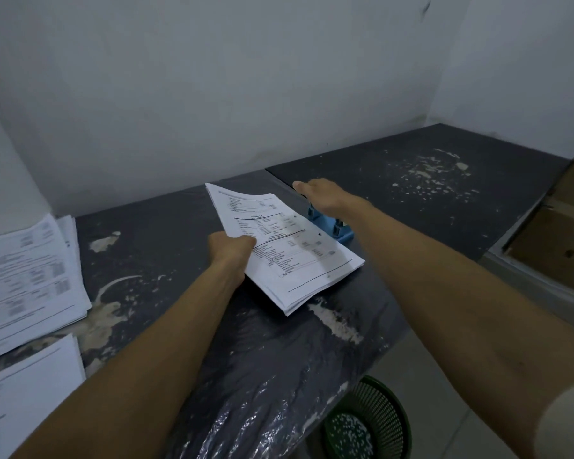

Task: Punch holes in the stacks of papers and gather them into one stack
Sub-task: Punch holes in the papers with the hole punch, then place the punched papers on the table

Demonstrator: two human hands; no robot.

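Observation:
My left hand (230, 248) grips a stack of printed papers (299, 260) by its left edge, holding it tilted just above the dark table (166, 246). Two punched holes show near the stack's right edge. Right behind that edge sits a blue hole punch (328, 226), mostly hidden. My right hand (322, 197) lies over the punch, fingers stretched out flat toward the wall.
Two more paper stacks lie at the table's left: a fanned one (27, 276) and one at the near corner (24, 399). A green basket (368, 422) holding white paper dots stands on the floor below the table edge. A cardboard box (557, 233) sits at right.

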